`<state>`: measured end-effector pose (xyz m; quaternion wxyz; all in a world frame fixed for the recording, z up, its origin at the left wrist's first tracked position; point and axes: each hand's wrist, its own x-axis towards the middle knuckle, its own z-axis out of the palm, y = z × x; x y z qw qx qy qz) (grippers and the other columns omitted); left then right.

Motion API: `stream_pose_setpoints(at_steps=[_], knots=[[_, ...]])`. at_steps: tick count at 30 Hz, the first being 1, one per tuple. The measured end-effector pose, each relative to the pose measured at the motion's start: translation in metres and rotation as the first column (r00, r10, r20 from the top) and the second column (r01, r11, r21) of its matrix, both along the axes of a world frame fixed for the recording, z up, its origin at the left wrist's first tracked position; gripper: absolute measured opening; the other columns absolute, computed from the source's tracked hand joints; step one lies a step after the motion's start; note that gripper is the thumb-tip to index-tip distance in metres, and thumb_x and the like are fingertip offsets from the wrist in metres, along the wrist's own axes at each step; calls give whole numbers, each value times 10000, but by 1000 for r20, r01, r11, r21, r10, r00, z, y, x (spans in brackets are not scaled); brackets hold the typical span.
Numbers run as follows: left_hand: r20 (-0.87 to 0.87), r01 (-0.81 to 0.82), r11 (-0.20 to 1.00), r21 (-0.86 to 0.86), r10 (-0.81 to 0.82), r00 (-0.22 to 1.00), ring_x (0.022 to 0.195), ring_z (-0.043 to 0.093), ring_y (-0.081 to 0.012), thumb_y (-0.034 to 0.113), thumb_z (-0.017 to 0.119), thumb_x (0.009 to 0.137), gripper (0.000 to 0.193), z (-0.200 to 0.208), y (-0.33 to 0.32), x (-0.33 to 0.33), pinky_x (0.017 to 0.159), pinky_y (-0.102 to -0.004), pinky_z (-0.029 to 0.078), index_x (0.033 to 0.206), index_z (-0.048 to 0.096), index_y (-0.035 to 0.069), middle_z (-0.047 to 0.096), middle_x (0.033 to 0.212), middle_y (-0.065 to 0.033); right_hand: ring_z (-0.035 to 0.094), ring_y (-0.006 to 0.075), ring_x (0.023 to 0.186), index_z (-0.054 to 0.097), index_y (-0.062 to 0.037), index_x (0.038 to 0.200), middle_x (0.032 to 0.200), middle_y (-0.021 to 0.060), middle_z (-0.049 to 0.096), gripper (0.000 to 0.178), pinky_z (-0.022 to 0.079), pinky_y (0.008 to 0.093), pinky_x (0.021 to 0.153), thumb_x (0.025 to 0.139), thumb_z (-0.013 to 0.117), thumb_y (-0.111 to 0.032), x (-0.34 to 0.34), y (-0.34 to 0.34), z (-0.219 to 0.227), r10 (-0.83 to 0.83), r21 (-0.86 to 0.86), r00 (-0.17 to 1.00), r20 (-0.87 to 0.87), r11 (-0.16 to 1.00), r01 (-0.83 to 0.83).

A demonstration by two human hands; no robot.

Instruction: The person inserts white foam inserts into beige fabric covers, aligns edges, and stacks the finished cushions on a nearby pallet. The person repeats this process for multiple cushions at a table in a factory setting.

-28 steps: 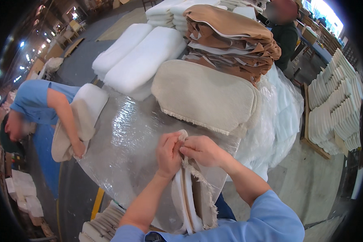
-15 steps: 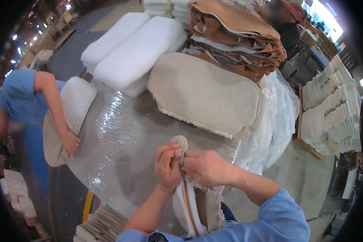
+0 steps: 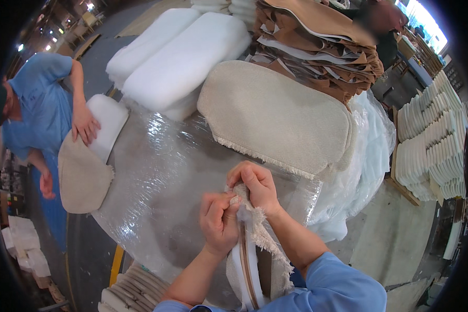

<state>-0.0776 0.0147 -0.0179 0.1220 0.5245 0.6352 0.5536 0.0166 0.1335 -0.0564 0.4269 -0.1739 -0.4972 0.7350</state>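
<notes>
From where I stand, the beige cushion cover (image 3: 283, 275) is at the near edge of the plastic-wrapped table (image 3: 161, 182), its long axis running from the worker's body out to both hands, almost straight ahead. White padding (image 3: 235, 268) with a narrow brown band (image 3: 247, 268) shows along its left side, while a frayed fabric edge (image 3: 265, 236) hangs open on the right, closer to the right forearm. The left hand (image 3: 218, 221) pinches a bit of cloth at the cover's far end; the right hand (image 3: 255, 184), slightly farther out and to the right, is curled tightly over the tip, so the two are nearly touching, with the cushion trailing back below them. Just beyond the right hand lie flat beige covers (image 3: 278, 114), set crosswise. Over to the left, a co-worker's hand (image 3: 85, 125) rests on a white pad (image 3: 108, 125) partly inside another beige cover (image 3: 83, 174).
</notes>
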Motion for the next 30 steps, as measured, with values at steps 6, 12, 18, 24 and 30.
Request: stream_pose_setpoints(at_steps=[6,12,18,24,30], knots=[[51,-12,1000,-2,12,999,870,651,-252,55,738,996,54,-4,0,0,771,-352,537,999,702,15,652,1002,-123,525,96,767,614,-22,911,841,17,571,590,449,283,676,1155,456,-535,-8,2,7,9,22,997,76,1000,-11],[55,-43,999,-20,44,997,843,588,-205,105,704,1038,103,-9,-3,-2,750,-314,493,982,695,19,611,970,-83,511,90,757,600,-37,943,845,16,551,587,446,269,677,1150,439,-562,-8,8,20,112,23,957,268,992,-123],[56,21,1000,-12,-21,998,991,642,-236,61,685,1035,90,-10,4,-7,866,-321,526,966,652,13,648,1151,-128,567,101,947,628,-42,1150,1020,30,622,455,500,257,784,1173,447,-459,-1,0,23,-18,-30,948,318,999,29],[134,131,991,-18,-127,983,1286,651,-302,51,615,1070,69,-5,10,-14,1092,-386,505,1106,653,6,630,1479,-182,579,150,1080,610,-18,1238,1156,52,625,370,501,309,939,1099,625,-361,50,-33,60,-171,29,922,347,985,172],[132,287,958,2,-285,949,1254,658,-300,12,598,1016,293,-5,13,-22,1058,-392,517,1304,650,23,659,1428,-154,645,145,811,615,-8,1092,860,74,660,405,541,336,750,903,809,-309,61,-56,83,-155,130,712,685,987,90]])
